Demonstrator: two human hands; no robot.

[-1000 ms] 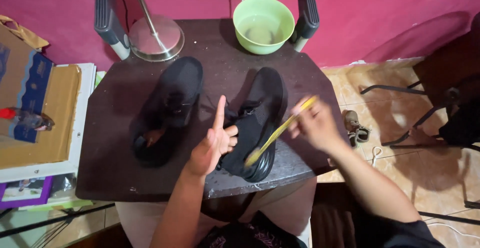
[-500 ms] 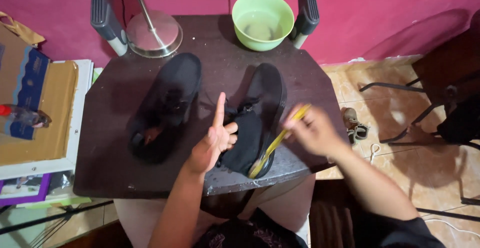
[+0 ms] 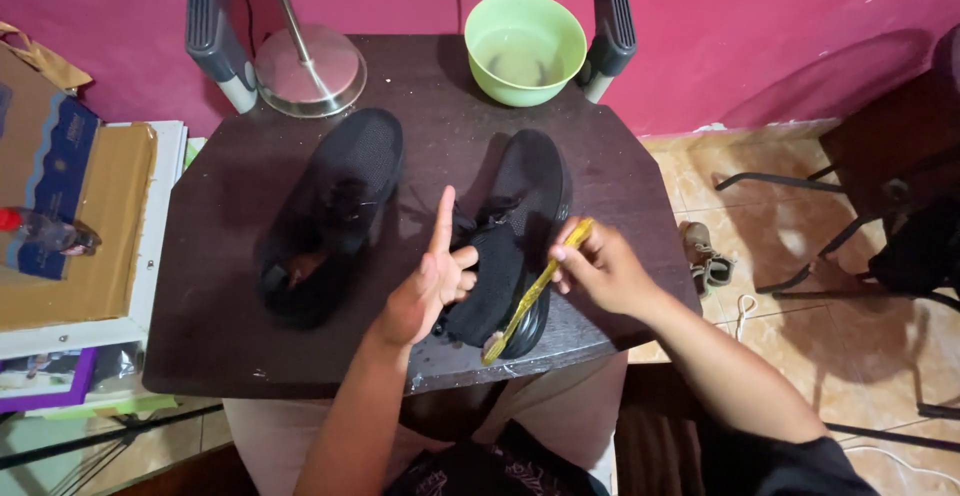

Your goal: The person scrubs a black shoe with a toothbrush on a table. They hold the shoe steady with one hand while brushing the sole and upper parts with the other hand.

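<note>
your right hand (image 3: 603, 271) has its fingers closed around a yellow toothbrush (image 3: 532, 291), gripped near the upper end; the brush slants down and to your left, its head touching the heel end of the right-hand black shoe (image 3: 512, 241). that shoe lies on the dark table (image 3: 215, 286), toe pointing toward the wall, heel close to the near edge. your left hand (image 3: 428, 286) rests at the shoe's opening, index finger straight up, the other fingers curled; they seem to be pinching the tongue or laces, though black on black makes the hold hard to confirm. a second black shoe (image 3: 335, 211) lies to the left, apart from the first. a green bowl (image 3: 525, 48) sits at the far edge; a round metal lamp base (image 3: 310, 71) stands left of it.
</note>
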